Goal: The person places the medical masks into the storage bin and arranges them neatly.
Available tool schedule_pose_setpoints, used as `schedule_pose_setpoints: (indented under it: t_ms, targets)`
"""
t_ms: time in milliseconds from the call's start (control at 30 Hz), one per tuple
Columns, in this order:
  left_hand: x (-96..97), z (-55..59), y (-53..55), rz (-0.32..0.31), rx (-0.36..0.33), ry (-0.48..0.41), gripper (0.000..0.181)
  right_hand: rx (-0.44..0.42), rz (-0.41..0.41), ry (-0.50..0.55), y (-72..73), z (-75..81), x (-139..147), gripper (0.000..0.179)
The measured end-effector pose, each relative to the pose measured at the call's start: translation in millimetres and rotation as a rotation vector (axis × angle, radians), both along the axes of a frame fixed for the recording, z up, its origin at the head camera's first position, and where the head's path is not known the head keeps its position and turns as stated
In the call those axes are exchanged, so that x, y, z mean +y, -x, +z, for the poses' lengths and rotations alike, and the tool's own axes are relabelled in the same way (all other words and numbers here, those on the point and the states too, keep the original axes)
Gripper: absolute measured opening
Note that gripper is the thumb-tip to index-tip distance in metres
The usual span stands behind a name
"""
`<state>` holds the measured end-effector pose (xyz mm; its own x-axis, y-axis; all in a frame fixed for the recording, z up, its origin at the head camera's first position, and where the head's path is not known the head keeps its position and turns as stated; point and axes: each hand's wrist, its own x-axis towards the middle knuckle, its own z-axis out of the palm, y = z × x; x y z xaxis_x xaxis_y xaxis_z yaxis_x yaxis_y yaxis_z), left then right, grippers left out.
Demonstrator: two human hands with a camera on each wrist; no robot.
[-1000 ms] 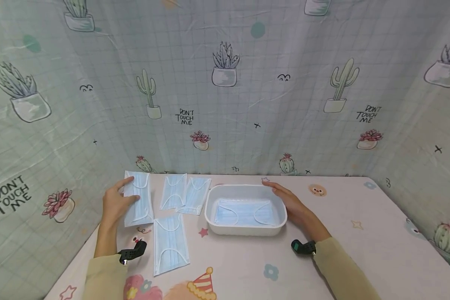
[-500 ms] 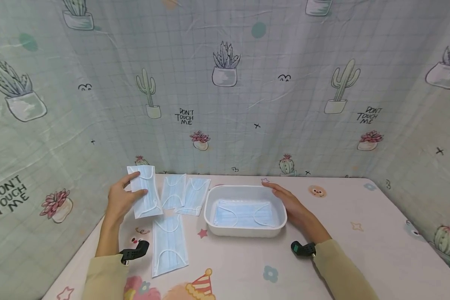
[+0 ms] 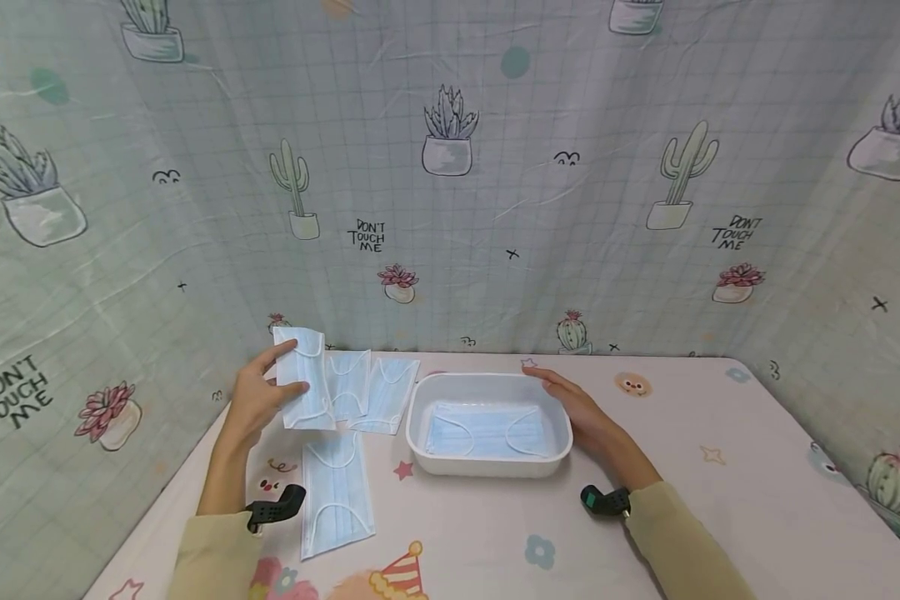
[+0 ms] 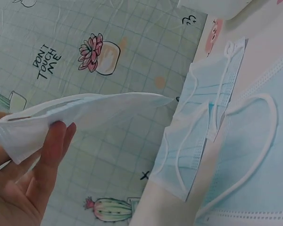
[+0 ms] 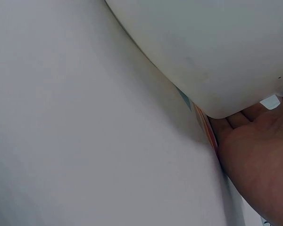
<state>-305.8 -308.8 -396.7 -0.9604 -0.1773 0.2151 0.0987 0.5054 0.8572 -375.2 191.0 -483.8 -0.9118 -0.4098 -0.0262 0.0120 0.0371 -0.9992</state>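
My left hand [image 3: 257, 396] pinches a light-blue pleated face mask [image 3: 307, 392] by its left side, held up above the table in the head view. In the left wrist view the raised mask [image 4: 94, 115] is seen nearly edge-on, the thumb against it. Behind it lie two overlapping masks [image 3: 392, 392]; another mask [image 3: 337, 496] lies nearer me. A white rectangular tub [image 3: 487, 467] stands right of these with a mask [image 3: 487, 429] lying flat inside. Along the tub's back right corner rests my right hand [image 3: 581, 412], fingers extended against its outside; its thumb is hidden in the head view.
The pale table [image 3: 682, 517] carries printed cartoon figures. A curtain [image 3: 450, 225] with cactus drawings hangs behind its far edge and around both sides. Each wrist wears a black camera mount.
My left hand has lifted the mask and carried it to the right, so it overlaps the nearer of the back masks in view. The right hand and tub stay put.
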Motion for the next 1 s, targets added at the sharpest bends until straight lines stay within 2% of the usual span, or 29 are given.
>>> schedule_pose_setpoints:
  t_ms: [167, 500, 1000]
  targets:
    - [6.6, 1.4, 2.0, -0.023, 0.037, -0.017, 0.077, -0.002, -0.006, -0.013, 0.3, 1.7, 2, 0.049]
    - [13.0, 6.2, -0.5, -0.001, 0.049, 0.009, 0.074, -0.018, -0.009, -0.006, -1.5, 2.0, 0, 0.048]
    - [22.7, 10.0, 0.6, -0.053, 0.103, -0.006, 0.074, -0.033, -0.01, -0.001, 0.6, 1.3, 0, 0.048]
